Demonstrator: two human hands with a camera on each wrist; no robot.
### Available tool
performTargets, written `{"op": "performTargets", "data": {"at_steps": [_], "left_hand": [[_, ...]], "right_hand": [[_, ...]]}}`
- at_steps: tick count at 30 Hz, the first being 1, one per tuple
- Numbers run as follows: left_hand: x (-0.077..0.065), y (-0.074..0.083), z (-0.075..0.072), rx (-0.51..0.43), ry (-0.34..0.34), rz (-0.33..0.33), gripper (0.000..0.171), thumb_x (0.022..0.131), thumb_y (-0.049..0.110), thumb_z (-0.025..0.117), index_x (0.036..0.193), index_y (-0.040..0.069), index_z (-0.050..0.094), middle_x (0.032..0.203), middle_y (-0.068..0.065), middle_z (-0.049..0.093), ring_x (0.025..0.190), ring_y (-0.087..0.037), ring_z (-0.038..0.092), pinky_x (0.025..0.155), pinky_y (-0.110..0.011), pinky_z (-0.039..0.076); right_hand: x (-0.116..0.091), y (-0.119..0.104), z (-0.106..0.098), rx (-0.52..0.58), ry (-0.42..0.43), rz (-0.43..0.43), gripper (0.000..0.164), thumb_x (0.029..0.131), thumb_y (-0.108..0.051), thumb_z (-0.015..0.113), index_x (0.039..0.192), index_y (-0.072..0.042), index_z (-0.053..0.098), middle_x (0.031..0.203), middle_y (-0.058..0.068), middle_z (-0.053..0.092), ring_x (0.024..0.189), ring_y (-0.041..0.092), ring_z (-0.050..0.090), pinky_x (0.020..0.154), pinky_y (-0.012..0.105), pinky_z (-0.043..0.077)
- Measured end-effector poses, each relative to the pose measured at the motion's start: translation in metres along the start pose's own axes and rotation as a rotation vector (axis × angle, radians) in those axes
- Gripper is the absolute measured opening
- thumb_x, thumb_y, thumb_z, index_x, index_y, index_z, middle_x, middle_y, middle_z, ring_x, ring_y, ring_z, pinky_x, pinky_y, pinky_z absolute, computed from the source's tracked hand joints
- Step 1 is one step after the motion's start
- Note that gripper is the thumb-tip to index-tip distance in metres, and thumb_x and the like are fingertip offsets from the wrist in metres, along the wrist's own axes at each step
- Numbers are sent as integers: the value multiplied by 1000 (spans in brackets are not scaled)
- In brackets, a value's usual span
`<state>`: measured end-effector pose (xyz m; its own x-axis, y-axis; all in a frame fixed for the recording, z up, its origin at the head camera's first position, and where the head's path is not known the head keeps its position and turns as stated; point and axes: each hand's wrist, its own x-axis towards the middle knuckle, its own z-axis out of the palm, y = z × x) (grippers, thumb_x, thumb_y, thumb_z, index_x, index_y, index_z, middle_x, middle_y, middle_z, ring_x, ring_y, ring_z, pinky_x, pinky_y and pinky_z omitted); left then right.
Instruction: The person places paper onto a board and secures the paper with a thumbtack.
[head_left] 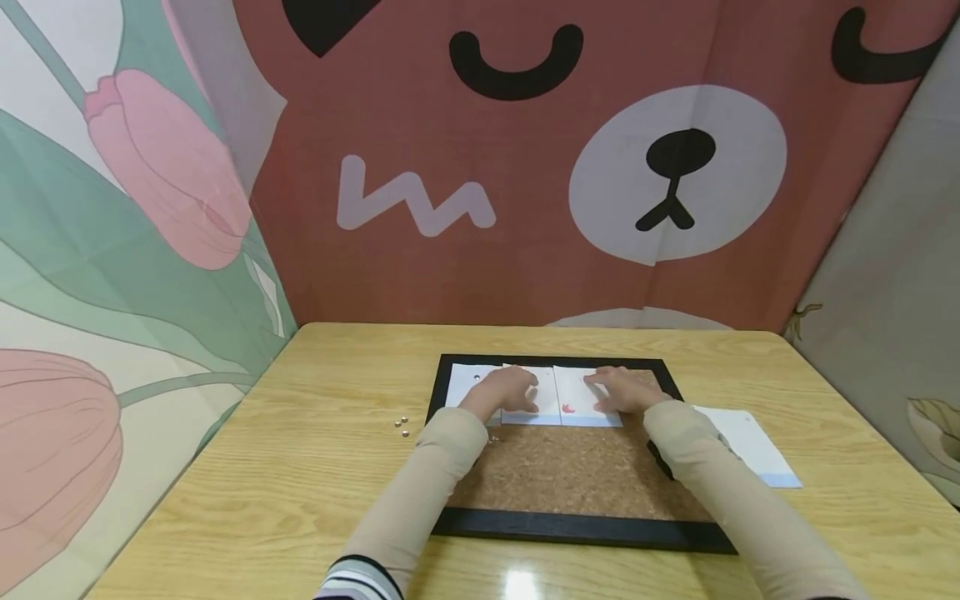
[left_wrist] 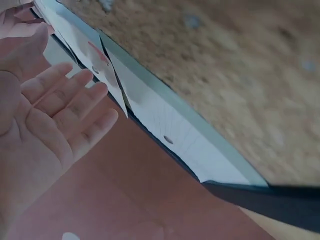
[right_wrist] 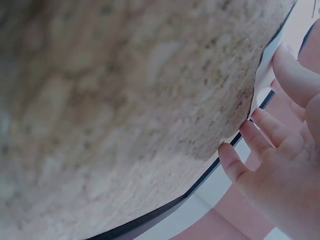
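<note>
A black-framed corkboard (head_left: 570, 475) lies on the table, with three white paper sheets side by side along its far edge. My left hand (head_left: 504, 390) lies over the middle sheet (head_left: 549, 397), fingers extended and holding nothing in the left wrist view. Over the right sheet (head_left: 574, 388), which bears a small red figure, my right hand (head_left: 628, 388) has thumb and index finger spread. In the right wrist view its thumb and fingertips touch along the paper edge. The left sheet (head_left: 463, 382) carries a small metallic thumbtack (left_wrist: 168, 139) near its upper part.
Several small shiny tacks (head_left: 405, 426) sit on the wooden table (head_left: 315, 467) left of the board. Another white sheet (head_left: 750, 446) with a blue strip lies right of the board, partly behind my right sleeve. A dark object (head_left: 659, 458) shows beside that sleeve. A printed curtain (head_left: 420, 275) hangs behind.
</note>
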<state>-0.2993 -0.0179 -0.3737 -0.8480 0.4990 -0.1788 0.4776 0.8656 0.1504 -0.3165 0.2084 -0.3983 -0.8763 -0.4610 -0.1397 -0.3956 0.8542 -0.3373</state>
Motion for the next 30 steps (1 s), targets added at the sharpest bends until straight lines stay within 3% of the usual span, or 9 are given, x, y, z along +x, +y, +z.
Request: {"op": "performTargets", "data": {"at_steps": [3, 10, 18, 25, 30], "left_hand": [[-7, -2, -1, 5, 30, 22, 49, 82, 32, 64, 126, 13, 53, 125, 1, 52, 114, -16, 46, 93, -31, 37], [-26, -7, -10, -19, 106, 52, 43, 82, 29, 65, 122, 12, 57, 116, 0, 58, 100, -13, 55, 83, -28, 44], [-51, -19, -20, -36, 183, 16, 46, 82, 28, 65, 121, 6, 56, 118, -5, 56, 105, -20, 53, 84, -33, 44], [-73, -37, -26, -147, 314, 7, 38, 80, 20, 67, 113, 3, 60, 103, -12, 62, 92, -23, 58, 77, -36, 46], [-84, -43, -30, -142, 386, -2, 31, 77, 16, 70, 104, 3, 64, 92, -10, 64, 86, -23, 59, 74, -36, 46]], "right_hand": [[-1, 1, 0, -7, 6, -11, 51, 82, -10, 65, 128, 0, 46, 132, 28, 34, 120, 46, 28, 94, 56, 27], [-2, 1, 0, -32, 15, -18, 50, 82, -11, 65, 127, 1, 48, 131, 29, 35, 120, 46, 29, 94, 57, 25], [-1, 0, 0, -44, 19, -11, 50, 82, -12, 65, 127, 0, 48, 132, 29, 35, 120, 46, 29, 94, 58, 24], [0, 1, 2, -43, 25, -11, 49, 82, -13, 64, 127, 0, 48, 132, 28, 35, 120, 45, 29, 95, 56, 25], [0, 2, 1, -40, 26, -3, 49, 82, -13, 64, 127, -1, 48, 132, 28, 35, 121, 45, 29, 95, 57, 24]]}}
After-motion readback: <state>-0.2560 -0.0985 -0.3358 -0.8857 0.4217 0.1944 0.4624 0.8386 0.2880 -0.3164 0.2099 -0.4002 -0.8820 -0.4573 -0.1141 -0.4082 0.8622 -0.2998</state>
